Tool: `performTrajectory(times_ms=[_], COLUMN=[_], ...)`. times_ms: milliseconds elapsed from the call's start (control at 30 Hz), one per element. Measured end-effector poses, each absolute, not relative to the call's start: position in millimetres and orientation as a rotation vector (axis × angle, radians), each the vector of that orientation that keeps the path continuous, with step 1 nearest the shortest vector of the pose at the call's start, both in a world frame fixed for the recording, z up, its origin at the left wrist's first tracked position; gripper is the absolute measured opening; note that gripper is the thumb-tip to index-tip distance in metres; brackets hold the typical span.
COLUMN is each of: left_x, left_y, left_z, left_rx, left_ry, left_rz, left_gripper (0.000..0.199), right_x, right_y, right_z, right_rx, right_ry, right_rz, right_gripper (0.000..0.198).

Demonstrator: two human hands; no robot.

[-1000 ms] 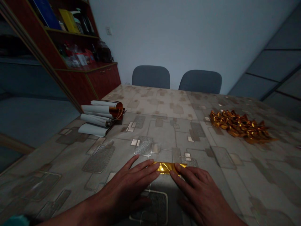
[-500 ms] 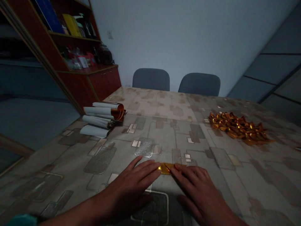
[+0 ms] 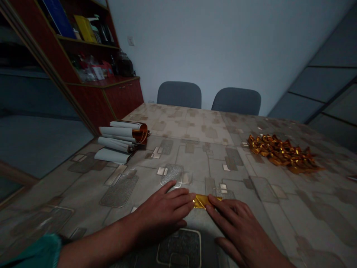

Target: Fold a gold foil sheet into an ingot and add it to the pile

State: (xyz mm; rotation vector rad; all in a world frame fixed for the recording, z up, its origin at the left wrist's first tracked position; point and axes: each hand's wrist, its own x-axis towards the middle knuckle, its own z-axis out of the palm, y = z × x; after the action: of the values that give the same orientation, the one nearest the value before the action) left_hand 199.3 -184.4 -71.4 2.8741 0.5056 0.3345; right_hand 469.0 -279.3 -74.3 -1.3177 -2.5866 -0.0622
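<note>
Wide lane between sheets [image 3: 117, 132] and gold pile [image 3: 283, 152]

The left hand [image 3: 164, 208] hides the left end of the gold strip [image 3: 200, 201]; the right hand [image 3: 238, 225] covers part of its right side. The bottom edge cuts off the teal sleeve [image 3: 39, 251]. The table [image 3: 189, 158] hides the lower parts of 2 grey chairs [image 3: 180, 94]. The folded gold pieces [image 3: 281, 150] blur together, too small to count.

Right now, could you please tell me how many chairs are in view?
2: a gray chair beyond the table, and a second gray chair to its right; others may be hidden.
</note>
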Motion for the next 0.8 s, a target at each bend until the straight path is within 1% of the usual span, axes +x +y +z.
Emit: performTrajectory(times_ms=[100, 167, 200, 233, 267, 300, 400, 500, 633, 800], left_x=[202.1, 209.6, 214.6, 219.7, 224.6, 228.7, 233.6, 230.5, 227.2, 227.3], left_y=[-183.4, -182.6, -182.4, -182.4, -182.5, -182.7, -183.6, -184.0, -184.0, -185.2], left_z=[-66.2, -59.4, -55.8, -52.6, -50.0, -48.0, -46.1, -48.0, -54.1, -60.2], left_rx=[2.834, 2.741, 2.666, 2.598, 2.553, 2.521, 2.489, 2.449, 2.377, 2.261], left_ry=[0.526, 0.570, 0.621, 0.700, 0.798, 0.903, 1.072, 1.085, 1.016, 0.931], left_rz=[0.327, 0.340, 0.335, 0.350, 0.379, 0.399, 0.399, 0.385, 0.422, 0.507], left_gripper=[0.040, 0.033, 0.025, 0.017, 0.014, 0.011, 0.021, 0.015, 0.014, 0.013], right_x=[467.6, 462.8, 459.9, 456.9, 454.1, 451.6, 445.4, 440.4, 433.9, 431.8], right_y=[-279.5, -274.6, -270.4, -265.4, -259.7, -253.8, -237.6, -227.0, -220.5, -221.7], right_z=[-69.6, -63.6, -60.4, -57.4, -54.7, -52.5, -48.9, -49.0, -52.1, -49.7], right_rx=[-1.356, -1.384, -1.390, -1.421, -1.442, -1.471, -1.515, -1.556, -1.558, -1.488], right_ry=[-2.547, -2.488, -2.455, -2.410, -2.375, -2.344, -2.312, -2.308, -2.299, -2.190], right_rz=[0.004, 0.115, 0.195, 0.258, 0.296, 0.307, 0.310, 0.283, 0.366, 0.557], right_gripper=[0.057, 0.049, 0.042, 0.031, 0.019, 0.011, 0.009, 0.024, 0.016, 0.020])
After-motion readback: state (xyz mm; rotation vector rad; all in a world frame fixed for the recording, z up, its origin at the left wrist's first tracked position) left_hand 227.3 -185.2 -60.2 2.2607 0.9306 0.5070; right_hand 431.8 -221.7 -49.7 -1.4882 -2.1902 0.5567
